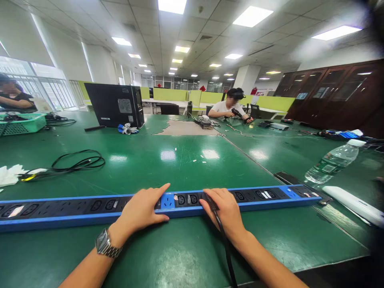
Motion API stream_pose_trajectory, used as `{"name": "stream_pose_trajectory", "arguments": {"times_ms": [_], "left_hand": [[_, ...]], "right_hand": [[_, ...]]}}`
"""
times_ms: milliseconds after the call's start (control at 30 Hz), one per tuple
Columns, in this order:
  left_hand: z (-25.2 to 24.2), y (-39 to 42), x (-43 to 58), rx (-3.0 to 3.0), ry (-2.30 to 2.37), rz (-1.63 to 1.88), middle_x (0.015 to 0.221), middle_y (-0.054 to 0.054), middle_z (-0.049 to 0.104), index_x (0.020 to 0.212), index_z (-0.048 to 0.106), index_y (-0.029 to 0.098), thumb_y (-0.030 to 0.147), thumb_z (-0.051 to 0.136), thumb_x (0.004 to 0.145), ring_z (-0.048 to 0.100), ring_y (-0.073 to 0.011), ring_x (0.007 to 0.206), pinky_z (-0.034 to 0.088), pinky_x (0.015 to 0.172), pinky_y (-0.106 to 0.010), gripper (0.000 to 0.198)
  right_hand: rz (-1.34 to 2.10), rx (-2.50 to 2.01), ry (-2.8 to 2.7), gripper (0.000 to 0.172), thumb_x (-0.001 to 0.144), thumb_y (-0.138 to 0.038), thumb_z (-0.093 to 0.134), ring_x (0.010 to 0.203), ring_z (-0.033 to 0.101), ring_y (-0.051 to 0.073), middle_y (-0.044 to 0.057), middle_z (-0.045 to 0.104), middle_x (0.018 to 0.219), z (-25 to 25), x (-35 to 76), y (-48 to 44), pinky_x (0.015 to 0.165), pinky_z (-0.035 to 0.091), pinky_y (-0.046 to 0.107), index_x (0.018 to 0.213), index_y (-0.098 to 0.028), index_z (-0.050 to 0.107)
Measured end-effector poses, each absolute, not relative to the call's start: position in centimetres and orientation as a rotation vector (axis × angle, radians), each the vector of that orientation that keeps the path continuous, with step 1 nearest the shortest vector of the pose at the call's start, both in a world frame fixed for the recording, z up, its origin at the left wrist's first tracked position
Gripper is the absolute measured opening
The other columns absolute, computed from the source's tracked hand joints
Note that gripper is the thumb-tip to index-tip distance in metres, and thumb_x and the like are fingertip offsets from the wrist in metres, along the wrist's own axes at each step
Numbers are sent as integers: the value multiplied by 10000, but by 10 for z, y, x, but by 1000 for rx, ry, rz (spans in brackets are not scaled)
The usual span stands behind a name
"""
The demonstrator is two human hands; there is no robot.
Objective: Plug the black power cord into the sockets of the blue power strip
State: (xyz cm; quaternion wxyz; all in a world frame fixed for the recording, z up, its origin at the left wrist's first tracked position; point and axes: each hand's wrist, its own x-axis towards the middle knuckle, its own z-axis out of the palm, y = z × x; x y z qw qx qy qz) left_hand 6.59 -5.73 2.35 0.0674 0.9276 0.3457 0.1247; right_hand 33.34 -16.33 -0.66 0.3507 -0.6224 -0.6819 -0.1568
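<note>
A long blue power strip (pixel 186 214) with black socket panels lies across the green table before me. My left hand (pixel 139 212), wearing a metal watch (pixel 107 243), spans the strip left of a blue socket, its thumb at the near edge and fingers over the far side. The fingers of my right hand (pixel 225 212) are closed around the plug end of a black power cord (pixel 223 240), at the sockets right of the middle. The plug is mostly hidden, so I cannot tell how deep it sits. Its cord hangs down towards the near table edge.
A tilted water bottle (pixel 333 162) and a white device (pixel 355 205) are at right. Coiled black cable (pixel 79 162) lies left, with a computer tower (pixel 115 105) and green basket (pixel 25 123) behind. One person (pixel 229 108) works across the table, another (pixel 15 98) far left.
</note>
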Motion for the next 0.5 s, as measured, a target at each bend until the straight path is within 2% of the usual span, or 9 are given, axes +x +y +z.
{"name": "stream_pose_trajectory", "arguments": {"times_ms": [67,167,233,367,500], "left_hand": [[23,-57,63,2797,962,444,1131,-94,696,1447,418,238,499,736,734,647,-283,984,489,859,-396,823],[23,-66,74,2773,884,631,1254,-106,650,1386,477,236,434,676,819,603,-283,1108,459,954,-430,633],[24,-79,96,2767,876,706,1290,-112,631,1363,494,221,365,641,859,575,-284,1154,441,983,-452,545],[26,-104,159,2811,727,654,1296,-85,625,1373,482,241,346,648,870,557,-274,1147,432,984,-459,540],[23,-108,191,2822,778,603,1120,-50,701,1284,556,265,220,585,905,586,-253,1058,450,922,-442,383]], "right_hand": [[-402,-1573,-1835,322,906,-454,562,899,627,216,75,724,994,-9,341,-163,841,462,375,1099,-223,676],[-491,-1650,-1790,596,813,-607,610,1007,614,269,121,701,1110,-17,352,-165,924,429,443,1231,-182,613],[-578,-1771,-1695,681,759,-652,629,1057,597,310,145,688,1151,-23,357,-166,963,392,496,1231,-161,610],[-606,-1856,-1688,509,772,-529,642,1113,577,301,112,685,1197,-32,359,-167,991,368,489,1158,-199,648],[-625,-1860,-1734,491,762,-434,656,1119,583,286,97,680,1222,-35,362,-167,949,393,456,1190,-196,635]]}}
